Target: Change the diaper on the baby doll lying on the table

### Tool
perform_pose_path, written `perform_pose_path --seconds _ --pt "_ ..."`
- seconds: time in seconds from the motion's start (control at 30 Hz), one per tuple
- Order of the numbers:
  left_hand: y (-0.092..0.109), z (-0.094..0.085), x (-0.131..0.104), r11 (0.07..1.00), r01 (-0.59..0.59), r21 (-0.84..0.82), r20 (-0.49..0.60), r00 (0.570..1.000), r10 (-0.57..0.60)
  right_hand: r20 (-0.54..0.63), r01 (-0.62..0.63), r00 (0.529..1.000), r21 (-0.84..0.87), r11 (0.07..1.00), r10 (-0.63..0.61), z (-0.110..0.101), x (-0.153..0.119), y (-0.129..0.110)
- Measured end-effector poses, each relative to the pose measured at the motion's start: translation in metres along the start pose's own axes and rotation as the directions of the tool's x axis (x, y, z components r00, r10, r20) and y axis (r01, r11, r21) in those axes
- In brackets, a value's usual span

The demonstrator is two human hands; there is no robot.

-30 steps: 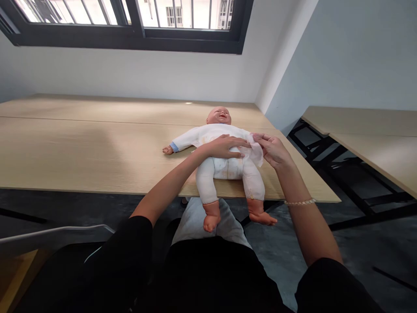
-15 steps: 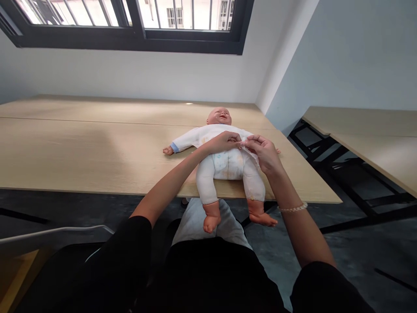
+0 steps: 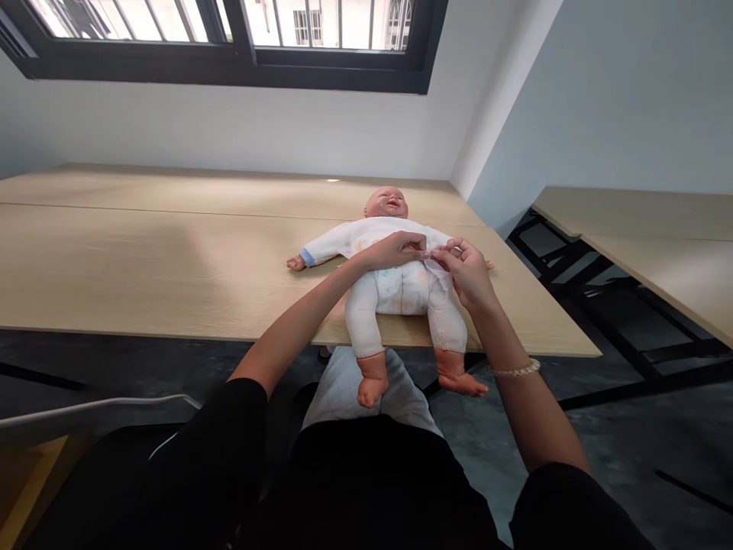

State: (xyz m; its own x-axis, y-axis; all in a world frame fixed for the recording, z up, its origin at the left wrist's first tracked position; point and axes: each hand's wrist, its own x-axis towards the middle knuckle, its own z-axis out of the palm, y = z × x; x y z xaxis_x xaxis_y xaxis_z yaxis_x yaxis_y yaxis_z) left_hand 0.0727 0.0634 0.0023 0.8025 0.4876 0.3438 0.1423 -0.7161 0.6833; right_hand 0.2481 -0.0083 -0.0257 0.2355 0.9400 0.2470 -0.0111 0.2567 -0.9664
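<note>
A baby doll (image 3: 385, 203) lies face up on the wooden table, its lower legs and feet hanging past the front edge. It wears a white shirt (image 3: 324, 243) with blue cuffs and a printed white diaper (image 3: 402, 290). My left hand (image 3: 398, 250) rests across the doll's belly, fingers curled and pinching the shirt's edge near the waist. Close beside it, my right hand (image 3: 465, 269) pinches the same thin edge between thumb and fingertips. A loose flap of pale fabric hangs below the right fingers. The exact spot gripped is partly hidden by the fingers.
The pale wooden table (image 3: 114, 267) stretches left and back to the wall under a barred window (image 3: 337, 58). Another table (image 3: 647, 221) with a black metal frame stands at the right, across a gap. A white cable (image 3: 103, 402) runs at lower left.
The right fingers have shifted slightly, drawing a little away from the left fingertips at the shirt's edge. The left hand and the doll stay almost in place.
</note>
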Motion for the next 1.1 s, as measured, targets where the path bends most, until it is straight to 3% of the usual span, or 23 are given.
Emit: perform_pose_path --seconds 0.2,0.67,0.9,1.1 --pt "-0.003 0.003 0.002 0.999 -0.017 -0.04 -0.044 0.999 0.016 -0.018 0.0 1.0 0.082 0.997 0.001 -0.002 0.0 0.001" --pt "-0.004 0.006 0.002 0.995 0.081 -0.064 -0.087 0.992 -0.086 -0.072 0.141 0.987 -0.05 0.989 -0.144 -0.015 0.01 0.02" --pt "-0.006 0.006 0.001 0.997 0.066 -0.052 -0.086 0.994 -0.07 0.065 0.163 0.986 -0.155 0.974 -0.155 0.001 0.01 0.021" --pt "-0.006 0.007 0.001 0.996 0.077 -0.047 -0.105 0.991 -0.081 0.007 0.249 0.968 -0.183 0.951 -0.252 0.002 0.014 0.021"
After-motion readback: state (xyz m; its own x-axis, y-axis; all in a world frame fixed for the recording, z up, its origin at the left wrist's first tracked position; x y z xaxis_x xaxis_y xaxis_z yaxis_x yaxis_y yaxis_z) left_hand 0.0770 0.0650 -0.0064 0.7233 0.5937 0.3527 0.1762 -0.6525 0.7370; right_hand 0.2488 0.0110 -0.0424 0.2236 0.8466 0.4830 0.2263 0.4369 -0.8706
